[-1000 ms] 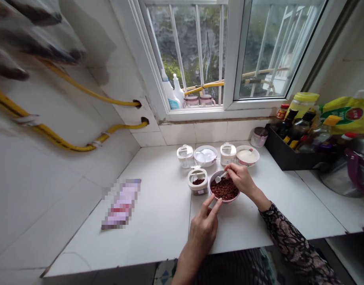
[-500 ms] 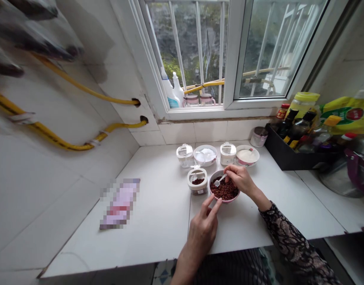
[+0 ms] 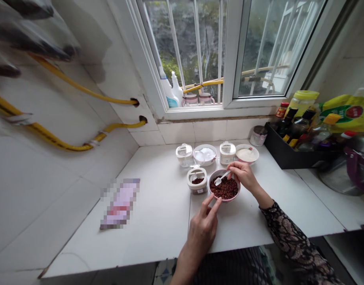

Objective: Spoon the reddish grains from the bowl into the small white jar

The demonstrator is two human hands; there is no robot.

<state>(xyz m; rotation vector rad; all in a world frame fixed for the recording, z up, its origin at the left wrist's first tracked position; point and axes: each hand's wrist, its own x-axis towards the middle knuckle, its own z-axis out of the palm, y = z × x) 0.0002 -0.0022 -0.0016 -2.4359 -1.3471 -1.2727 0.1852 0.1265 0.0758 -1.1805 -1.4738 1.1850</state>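
Note:
A pink-rimmed bowl holds dark reddish-brown granules that look like dried peppercorns. My right hand pinches the handle of a small white spoon, its scoop over the left part of the bowl. My left hand has two fingers stretched out, their tips at the bowl's near-left rim; its other fingers are partly hidden. Left of the bowl stands a clear seasoning jar with a white rim, its lid up, some of the same granules inside. Behind are a bowl of white grains, a bowl of cream-coloured grains and two more jars.
A blurred purple packet lies on the white tiled counter at left. At right, a black box holds several bottles, near a metal pot. A lidded jar stands by the wall below the window.
My right hand has shifted slightly up and right with the spoon, showing more of the granules. My left hand stays at the bowl's rim.

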